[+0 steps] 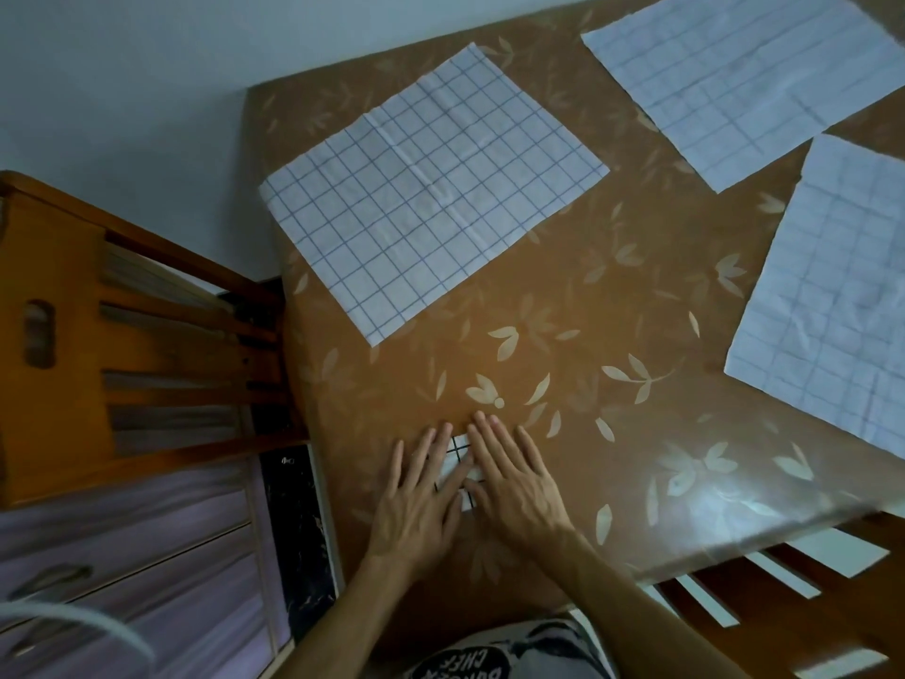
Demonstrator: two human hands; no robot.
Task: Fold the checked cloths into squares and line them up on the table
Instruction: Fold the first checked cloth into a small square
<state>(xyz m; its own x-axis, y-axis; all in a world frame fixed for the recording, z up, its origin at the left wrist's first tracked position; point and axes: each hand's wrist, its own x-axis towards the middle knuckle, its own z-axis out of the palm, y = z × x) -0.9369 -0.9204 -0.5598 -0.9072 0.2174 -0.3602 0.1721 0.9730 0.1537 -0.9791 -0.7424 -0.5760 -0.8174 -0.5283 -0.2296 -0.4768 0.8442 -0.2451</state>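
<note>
Surface: brown table (587,306) with a pale leaf print, set against a plain light wall; a wooden chair (98,311) stands at its left edge and another slatted chair (783,595) at the near right.

Folded cloth: one small checked square (460,465) lies at the near edge of the table — only a strip of it shows in the gap under the hands, so I cannot tell how neat its edges are.

Left hand: left hand (421,502) lies flat, palm down, on the left part of the folded square, fingers stretched out and slightly spread, gripping nothing.

Right hand: right hand (514,487) lies flat beside it on the right part, fingers straight and close together, likewise pressing rather than grasping; the two hands touch or nearly touch over the cloth.

Unfolded cloths: three lie open and flat — a large one (431,188) at the far middle, another (749,76) at the far right, and a third (832,296) at the right edge, partly out of view.

Done so far: judging from the layout, one cloth is folded down to a square and is being pressed flat.

Left to do: the three open cloths are not yet folded, and no row exists yet — so the task looks about a quarter done.
</note>
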